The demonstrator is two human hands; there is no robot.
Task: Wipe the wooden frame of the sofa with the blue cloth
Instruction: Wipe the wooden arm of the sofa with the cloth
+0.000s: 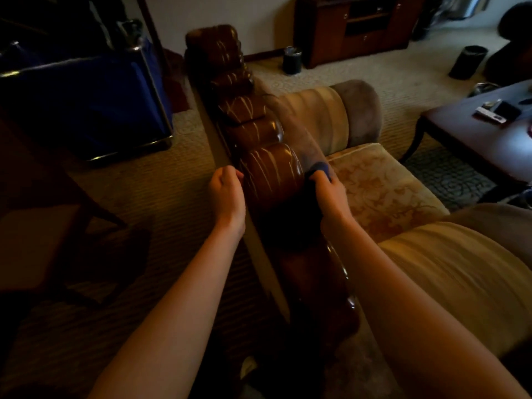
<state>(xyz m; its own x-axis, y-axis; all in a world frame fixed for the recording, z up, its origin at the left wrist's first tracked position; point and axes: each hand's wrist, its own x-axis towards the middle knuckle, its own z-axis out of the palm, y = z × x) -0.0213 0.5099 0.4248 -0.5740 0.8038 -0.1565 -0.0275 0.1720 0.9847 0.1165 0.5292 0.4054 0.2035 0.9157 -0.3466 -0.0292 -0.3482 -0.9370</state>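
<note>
The sofa's carved wooden frame (267, 168) runs as a glossy brown scalloped rail from near me toward the far wall. My right hand (328, 194) grips the blue cloth (321, 167) against the right side of the rail, where wood meets upholstery. Only a small bunch of cloth shows past my fingers. My left hand (227, 194) is on the left side of the same scallop with its fingers curled against the wood; nothing shows in it.
Beige sofa cushions (383, 191) lie to the right of the rail. A dark coffee table (478, 139) with small items stands at far right. A blue cart (86, 96) stands at left on the carpet. Two dark bins (292, 60) and a cabinet (362, 27) are at the back.
</note>
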